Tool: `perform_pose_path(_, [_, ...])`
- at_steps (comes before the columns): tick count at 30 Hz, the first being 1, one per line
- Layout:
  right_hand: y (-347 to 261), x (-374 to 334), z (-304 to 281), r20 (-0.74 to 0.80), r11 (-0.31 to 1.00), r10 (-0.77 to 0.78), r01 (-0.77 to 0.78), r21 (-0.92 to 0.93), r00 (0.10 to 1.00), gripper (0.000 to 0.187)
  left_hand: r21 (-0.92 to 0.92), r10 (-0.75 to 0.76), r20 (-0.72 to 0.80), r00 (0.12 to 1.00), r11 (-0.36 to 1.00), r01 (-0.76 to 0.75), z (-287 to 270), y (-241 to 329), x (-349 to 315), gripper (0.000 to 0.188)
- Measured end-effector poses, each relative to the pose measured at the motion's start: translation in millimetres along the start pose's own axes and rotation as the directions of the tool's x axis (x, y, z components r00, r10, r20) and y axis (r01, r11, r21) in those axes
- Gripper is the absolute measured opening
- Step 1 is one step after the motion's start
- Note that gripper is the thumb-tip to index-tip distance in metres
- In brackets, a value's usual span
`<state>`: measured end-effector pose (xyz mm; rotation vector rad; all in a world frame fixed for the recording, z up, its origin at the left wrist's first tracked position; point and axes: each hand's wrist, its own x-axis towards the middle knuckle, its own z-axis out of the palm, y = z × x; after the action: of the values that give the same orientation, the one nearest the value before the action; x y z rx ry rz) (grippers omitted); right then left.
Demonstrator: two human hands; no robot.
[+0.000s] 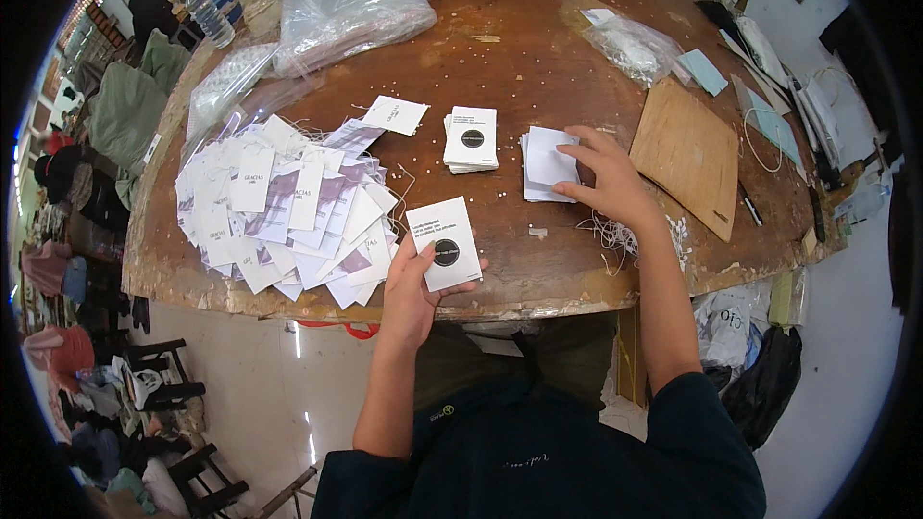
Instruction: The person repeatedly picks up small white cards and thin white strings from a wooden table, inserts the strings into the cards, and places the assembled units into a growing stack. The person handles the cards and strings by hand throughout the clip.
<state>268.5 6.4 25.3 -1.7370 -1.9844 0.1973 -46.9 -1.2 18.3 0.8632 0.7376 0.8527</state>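
Observation:
My left hand (411,290) is closed on a white card (460,221) with a black round mark and dark print, held near the table's front edge. My right hand (608,173) is spread, thumb and fingers apart, at the right side of a stack of blank white cards (550,165); whether the fingertips touch the stack, I cannot tell. Between the hands, farther back, lies another stack of printed cards (471,130) with the same round mark. A big loose heap of white hang tags (279,202) with strings fills the left, and one hang tag (396,115) lies at its far edge.
White strings (615,235) lie tangled by my right forearm. A wooden board (687,159) rests on the right of the brown table (538,269). Clear plastic bags (351,14) stand at the back left near a water bottle (209,17). Another plastic bag (630,43) lies back right.

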Motion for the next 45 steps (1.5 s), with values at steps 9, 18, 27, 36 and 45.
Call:
perform_pose_path(9, [-84,-13,-24,-0.173,0.933,-0.323,0.343,0.107,0.931,0.067,-0.14,-0.001,0.048,0.999,0.99,0.008,-3,-5,4,0.057])
perform_pose_path(18, [-129,-16,22,-0.128,0.839,-0.186,0.225,0.496,0.974,0.078,-0.156,-0.028,-0.078,0.997,0.988,0.015,18,-8,-1,0.035])
perform_pose_path(27, [-139,-26,49,0.101,0.239,0.39,-0.207,0.949,0.915,0.019,-0.119,-0.032,0.01,0.999,0.992,0.033,24,-2,-3,0.038])
perform_pose_path(36, [-142,-22,49,0.055,0.308,0.388,-0.185,0.933,0.92,0.015,-0.009,0.094,-0.049,0.994,0.995,-0.094,25,-6,-1,0.037])
perform_pose_path(45, [-141,-23,53,0.093,0.244,0.399,-0.203,0.948,0.912,0.013,0.047,0.099,-0.082,0.992,0.994,-0.095,22,-10,-1,0.036])
